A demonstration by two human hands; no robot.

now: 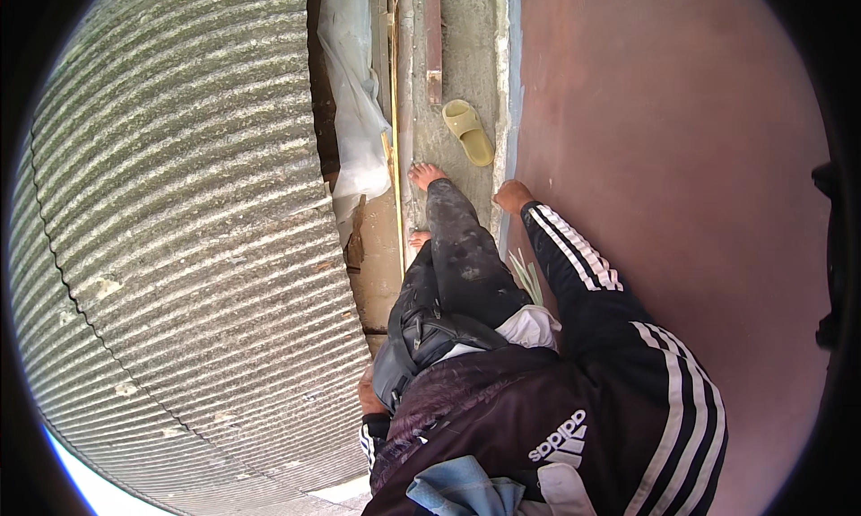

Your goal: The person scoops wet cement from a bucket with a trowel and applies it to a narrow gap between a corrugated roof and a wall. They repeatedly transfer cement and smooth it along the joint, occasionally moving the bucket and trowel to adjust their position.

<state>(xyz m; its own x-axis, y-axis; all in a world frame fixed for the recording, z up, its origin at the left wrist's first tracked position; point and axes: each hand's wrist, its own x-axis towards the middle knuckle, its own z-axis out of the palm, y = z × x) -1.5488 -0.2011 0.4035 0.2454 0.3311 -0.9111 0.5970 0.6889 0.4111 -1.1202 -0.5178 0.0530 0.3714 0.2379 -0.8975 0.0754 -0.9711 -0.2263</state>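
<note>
Sandal (468, 133) near right hand (513, 197); left hand (369, 395) perhaps touching roof (206, 202).

Soft, even daylight — white glare at lower-left rim; corrugated sheeting (197, 247) bowed by fisheye — black corners.

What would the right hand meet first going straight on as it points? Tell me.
Most likely the pale rough edge beside the reddish surface, right at the right hand, then the concrete floor. Depth is unclear; it may be touching that edge.
</note>
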